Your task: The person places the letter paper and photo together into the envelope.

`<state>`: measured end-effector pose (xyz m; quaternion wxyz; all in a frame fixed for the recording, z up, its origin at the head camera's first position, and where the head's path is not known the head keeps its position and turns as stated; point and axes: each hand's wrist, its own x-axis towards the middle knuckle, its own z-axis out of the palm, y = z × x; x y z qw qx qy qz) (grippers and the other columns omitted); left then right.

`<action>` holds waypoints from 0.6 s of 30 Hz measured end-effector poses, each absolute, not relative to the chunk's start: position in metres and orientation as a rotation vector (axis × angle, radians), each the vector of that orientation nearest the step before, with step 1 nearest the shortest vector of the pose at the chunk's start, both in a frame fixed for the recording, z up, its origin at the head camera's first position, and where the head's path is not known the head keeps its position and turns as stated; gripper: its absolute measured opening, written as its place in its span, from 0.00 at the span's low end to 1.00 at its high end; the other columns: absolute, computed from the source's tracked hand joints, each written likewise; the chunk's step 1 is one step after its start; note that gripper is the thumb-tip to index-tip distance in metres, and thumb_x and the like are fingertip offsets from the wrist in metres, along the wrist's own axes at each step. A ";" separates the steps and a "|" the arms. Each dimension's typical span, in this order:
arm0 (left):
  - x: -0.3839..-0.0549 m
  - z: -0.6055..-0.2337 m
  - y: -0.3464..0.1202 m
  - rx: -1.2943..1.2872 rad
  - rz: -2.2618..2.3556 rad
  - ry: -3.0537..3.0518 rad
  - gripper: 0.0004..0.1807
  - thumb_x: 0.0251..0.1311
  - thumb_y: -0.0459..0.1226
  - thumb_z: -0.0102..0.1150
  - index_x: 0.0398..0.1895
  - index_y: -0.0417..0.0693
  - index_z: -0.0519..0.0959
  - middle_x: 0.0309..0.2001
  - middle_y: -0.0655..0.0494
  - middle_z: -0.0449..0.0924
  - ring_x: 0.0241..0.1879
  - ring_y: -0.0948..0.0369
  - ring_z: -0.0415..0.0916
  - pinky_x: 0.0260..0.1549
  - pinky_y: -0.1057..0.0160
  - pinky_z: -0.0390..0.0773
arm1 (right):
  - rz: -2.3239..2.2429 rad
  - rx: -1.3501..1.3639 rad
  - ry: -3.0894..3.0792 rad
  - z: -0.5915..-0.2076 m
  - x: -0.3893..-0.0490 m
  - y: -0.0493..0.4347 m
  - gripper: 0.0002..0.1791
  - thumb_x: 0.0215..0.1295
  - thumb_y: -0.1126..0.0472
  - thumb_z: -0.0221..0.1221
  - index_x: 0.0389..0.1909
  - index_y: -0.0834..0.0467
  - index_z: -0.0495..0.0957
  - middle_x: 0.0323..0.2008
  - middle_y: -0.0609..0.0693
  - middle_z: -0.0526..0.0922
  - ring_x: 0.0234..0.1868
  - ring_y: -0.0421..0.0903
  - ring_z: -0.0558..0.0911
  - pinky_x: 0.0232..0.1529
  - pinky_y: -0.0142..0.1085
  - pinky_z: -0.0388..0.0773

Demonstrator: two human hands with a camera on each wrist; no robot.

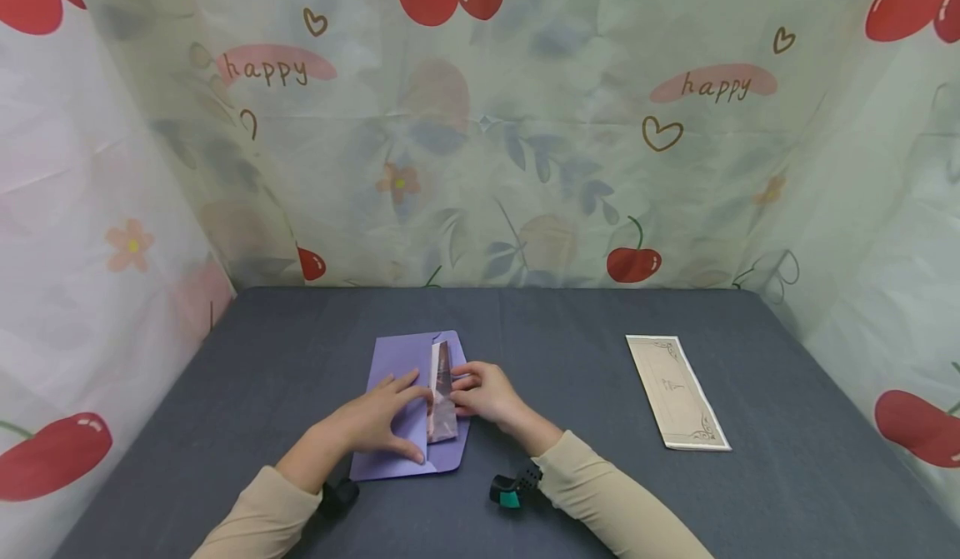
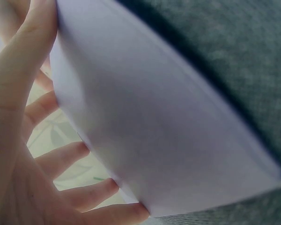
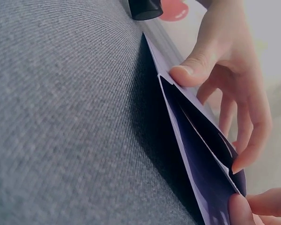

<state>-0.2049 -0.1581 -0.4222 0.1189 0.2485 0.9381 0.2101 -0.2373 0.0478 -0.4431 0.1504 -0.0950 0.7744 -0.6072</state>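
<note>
A purple envelope (image 1: 393,359) lies on the dark table with its open side to the right. My left hand (image 1: 371,417) rests on it with fingers spread; in the right wrist view, the left thumb (image 3: 192,72) presses the near part and a fingertip touches the mouth's edge. A glossy brownish-pink printed paper (image 1: 445,424) is partly inside the envelope. My right hand (image 1: 487,394) pinches the paper's right edge between thumb and fingers. How far the paper reaches inside is hidden. In the left wrist view, the left fingers line the edge of the envelope (image 2: 154,122).
A cream booklet or card with ornate corners (image 1: 675,392) lies to the right on the dark tablecloth (image 1: 555,351). Black wrist devices are on both arms, one with a green patch (image 1: 510,499). A cherry-print curtain (image 1: 480,167) surrounds the table at the back and sides.
</note>
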 end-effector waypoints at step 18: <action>-0.205 -0.423 -0.158 0.724 0.609 2.746 0.40 0.37 0.58 0.71 0.56 0.57 0.70 0.71 0.38 0.52 0.65 0.27 0.49 0.57 0.31 0.60 | -1.749 -0.274 2.236 -0.447 -0.235 0.039 0.21 0.55 0.74 0.58 0.52 0.70 0.72 0.37 0.62 0.81 0.27 0.38 0.80 0.31 0.35 0.83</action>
